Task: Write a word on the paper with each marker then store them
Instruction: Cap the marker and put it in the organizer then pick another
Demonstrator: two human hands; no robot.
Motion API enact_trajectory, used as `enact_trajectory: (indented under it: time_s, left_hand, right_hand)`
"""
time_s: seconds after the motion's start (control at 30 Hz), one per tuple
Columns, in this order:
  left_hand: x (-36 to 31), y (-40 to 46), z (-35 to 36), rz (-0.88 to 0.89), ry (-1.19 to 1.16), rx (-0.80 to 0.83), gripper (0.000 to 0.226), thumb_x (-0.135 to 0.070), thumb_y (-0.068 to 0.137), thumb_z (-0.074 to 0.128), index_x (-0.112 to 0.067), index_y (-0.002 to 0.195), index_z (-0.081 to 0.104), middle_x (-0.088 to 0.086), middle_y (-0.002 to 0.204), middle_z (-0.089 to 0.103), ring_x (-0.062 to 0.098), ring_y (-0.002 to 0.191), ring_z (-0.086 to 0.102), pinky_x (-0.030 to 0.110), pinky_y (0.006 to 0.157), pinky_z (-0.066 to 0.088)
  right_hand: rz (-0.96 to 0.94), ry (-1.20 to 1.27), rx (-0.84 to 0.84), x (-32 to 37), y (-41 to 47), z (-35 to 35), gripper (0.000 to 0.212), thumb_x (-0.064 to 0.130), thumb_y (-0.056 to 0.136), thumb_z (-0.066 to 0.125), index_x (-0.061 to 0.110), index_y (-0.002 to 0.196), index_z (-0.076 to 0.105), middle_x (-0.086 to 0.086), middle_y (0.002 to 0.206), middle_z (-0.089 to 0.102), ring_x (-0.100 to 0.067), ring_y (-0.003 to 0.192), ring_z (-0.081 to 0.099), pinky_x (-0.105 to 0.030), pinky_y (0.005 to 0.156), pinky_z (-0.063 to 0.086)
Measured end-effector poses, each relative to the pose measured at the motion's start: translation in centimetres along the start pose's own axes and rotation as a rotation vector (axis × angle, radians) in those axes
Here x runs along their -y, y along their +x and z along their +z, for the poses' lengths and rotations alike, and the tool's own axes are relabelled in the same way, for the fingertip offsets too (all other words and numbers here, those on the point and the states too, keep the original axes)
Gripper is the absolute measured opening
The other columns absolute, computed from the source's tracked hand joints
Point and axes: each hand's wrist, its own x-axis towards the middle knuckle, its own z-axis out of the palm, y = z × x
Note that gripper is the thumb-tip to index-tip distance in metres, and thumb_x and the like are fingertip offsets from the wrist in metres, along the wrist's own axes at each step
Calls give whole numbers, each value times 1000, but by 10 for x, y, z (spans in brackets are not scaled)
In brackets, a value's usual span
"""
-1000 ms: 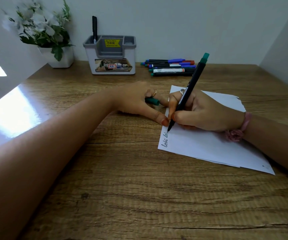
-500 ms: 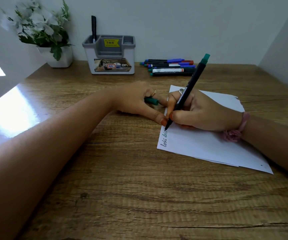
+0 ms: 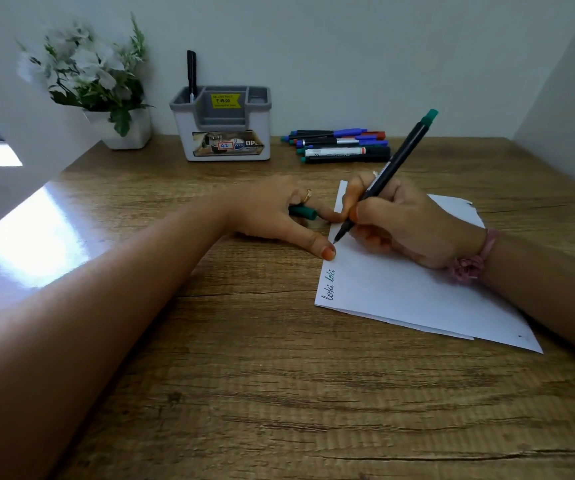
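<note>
At five o'clock from the organiser (image 3: 223,133): paper (image 3: 400,289). Right hand (image 3: 407,220) pinching green marker (image 3: 388,171); left hand (image 3: 279,213) curled round cap (image 3: 302,212), pinning the sheet. Keep strokes light, sheet steady.

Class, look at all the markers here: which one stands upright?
The black marker in the grey organiser stands upright; the marker pile lies flat, and the right hand holds a green-ended marker tilted.

Single head-worn view, wide-angle, looking forward and down — close above the right hand (image 3: 407,220) gripping a marker (image 3: 388,171), wall beyond
</note>
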Motion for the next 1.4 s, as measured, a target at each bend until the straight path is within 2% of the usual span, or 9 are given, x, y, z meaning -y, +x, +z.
enact_trajectory:
  time_s: [0.1, 0.2, 0.37, 0.57, 0.83, 1.03, 1.17, 1.27, 1.4]
  left_hand:
    - [-3, -2, 0, -22, 21, 1, 55, -64, 61, 61, -57, 114, 47, -25, 91, 49, -4, 81, 45, 18, 65, 29]
    - [-1, -3, 2, -23, -49, -5, 56, -71, 59, 66, -66, 110, 43, -17, 121, 51, -2, 102, 46, 14, 77, 31]
    - [0, -7, 3, -12, -143, -38, 70, -65, 58, 73, -55, 122, 47, -14, 139, 43, 5, 123, 41, 20, 94, 34]
    - [-1, -10, 0, -14, -222, -73, 40, -52, 68, 73, -55, 101, 51, -36, 105, 49, -14, 98, 46, 16, 80, 34]
    - [-7, -12, -1, 27, -212, -56, 31, -34, 78, 70, -50, 98, 52, -41, 94, 48, -30, 85, 43, 3, 72, 32]
    - [-9, -10, 0, 56, -162, -72, 41, -44, 77, 70, -51, 111, 48, -36, 101, 51, -14, 93, 48, 15, 77, 34]
    - [-5, -9, 0, 43, -156, -127, 28, -55, 75, 63, -48, 100, 55, -20, 89, 58, -3, 79, 51, 22, 68, 35]
    - [-5, -9, -1, 81, -242, -193, 29, -58, 76, 58, -39, 97, 58, -10, 74, 57, 1, 65, 48, 25, 65, 36]
    - [-5, -11, -3, 102, -293, -196, 29, -53, 78, 59, -37, 101, 54, -20, 61, 53, 0, 58, 47, 26, 62, 37]
  right_hand:
    - [-49, 105, -95, 8, 5, -5, 10, 6, 74, 47, 14, 70, 52, 2, 53, 43, -8, 43, 38, -19, 39, 31]
    - [-142, 30, -138, 17, 6, -14, 10, 3, 75, 46, 11, 75, 52, 9, 50, 48, -8, 45, 40, -19, 43, 34]
    - [-58, -33, -86, 25, 2, -23, 27, 15, 73, 38, 8, 81, 63, -5, 68, 66, -14, 62, 58, -22, 55, 41]
    - [-110, -149, -83, 24, -5, -22, 7, 12, 78, 51, 9, 84, 52, -9, 73, 73, -13, 64, 65, -20, 54, 48]
    - [-107, -214, -110, 21, -6, -14, 21, -4, 84, 61, 12, 81, 49, -17, 82, 72, -13, 70, 70, -17, 59, 51]
    - [-147, -286, -149, 21, -6, -10, 20, -1, 79, 68, 13, 79, 53, -20, 77, 72, -19, 73, 72, -27, 68, 57]
    - [-210, -271, -196, 23, -6, -10, 16, 14, 70, 76, 6, 78, 64, -10, 72, 73, -24, 63, 71, -30, 56, 57]
    - [-232, -220, -252, 26, -6, -16, 16, 12, 68, 77, 5, 81, 71, -4, 63, 70, -15, 51, 64, -21, 46, 50]
    - [-136, -141, -123, 26, -8, -21, 24, 18, 74, 67, 13, 97, 72, -10, 79, 74, -24, 70, 71, -25, 62, 56]
